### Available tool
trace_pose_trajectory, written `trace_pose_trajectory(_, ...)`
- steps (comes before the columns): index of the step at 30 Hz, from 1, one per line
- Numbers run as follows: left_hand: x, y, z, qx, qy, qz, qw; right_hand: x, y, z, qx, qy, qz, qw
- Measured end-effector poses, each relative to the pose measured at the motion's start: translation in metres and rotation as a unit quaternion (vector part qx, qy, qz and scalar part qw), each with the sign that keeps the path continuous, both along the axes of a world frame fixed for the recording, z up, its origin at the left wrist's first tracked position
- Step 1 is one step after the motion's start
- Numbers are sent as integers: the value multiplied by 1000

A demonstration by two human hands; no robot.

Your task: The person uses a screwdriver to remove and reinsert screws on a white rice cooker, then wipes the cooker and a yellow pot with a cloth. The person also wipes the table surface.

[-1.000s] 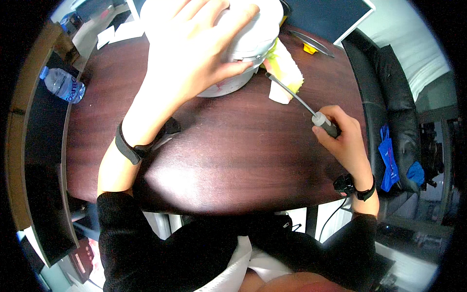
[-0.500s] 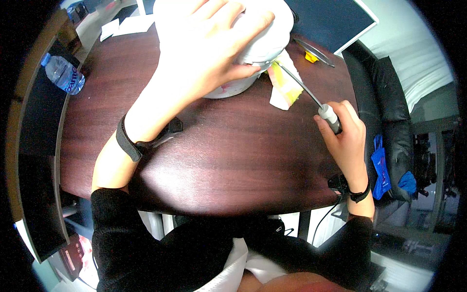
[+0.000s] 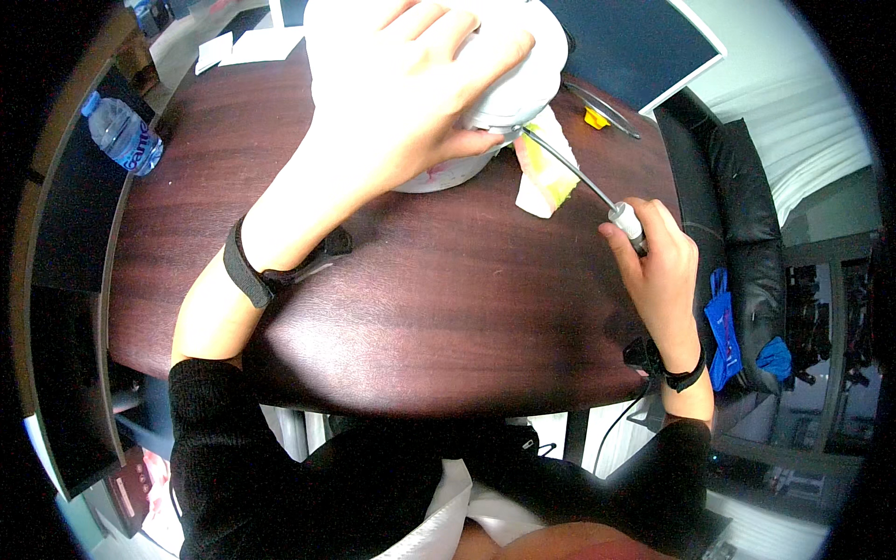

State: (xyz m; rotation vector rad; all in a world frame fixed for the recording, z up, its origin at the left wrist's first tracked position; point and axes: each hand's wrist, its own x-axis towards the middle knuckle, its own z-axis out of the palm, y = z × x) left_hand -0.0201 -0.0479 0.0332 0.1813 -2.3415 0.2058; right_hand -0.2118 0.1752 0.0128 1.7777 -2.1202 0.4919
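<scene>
At the far middle of the table, my left hand (image 3: 420, 84) grips a rounded white pot-like appliance (image 3: 527, 70), thumb along its lower edge and fingers over its top. Strong glare hides much of its surface. My right hand (image 3: 661, 252) is closed round the pale handle of a screwdriver (image 3: 579, 173). The metal shaft slants up to the left, and its tip meets the seam on the appliance's right side, near my left thumb. Just under the shaft lies a yellow and white cloth-like piece (image 3: 539, 191), partly behind the appliance.
A thin round disc with a yellow knob (image 3: 595, 119) lies at the far right of the dark wooden table (image 3: 448, 308). A water bottle (image 3: 123, 135) stands off the left edge; white papers (image 3: 261, 45) lie at the back left. Beyond are a dark panel (image 3: 644, 47) and black sofa (image 3: 747, 205).
The whole view has shifted slightly. My left hand still grips the appliance, and the screwdriver tip stays at its seam. My right hand's grip on the handle has turned a little.
</scene>
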Motion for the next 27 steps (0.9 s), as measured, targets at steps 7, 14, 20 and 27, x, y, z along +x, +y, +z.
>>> trace_pose_trajectory(7,-2,-3,-3,-2,14,-14,1000,2,0,0,2,-8,9,1000)
trace_pose_trajectory(14,-2,-6,-4,8,18,-29,999,1,0,-5,-10,-8,7,1000)
trace_pose_trajectory(20,-1,0,1,11,26,-25,999,3,1,-7,-3,-24,-5,1000)
trace_pose_trajectory(27,-1,-4,-2,-1,25,-23,999,3,1,-9,-4,-32,7,999)
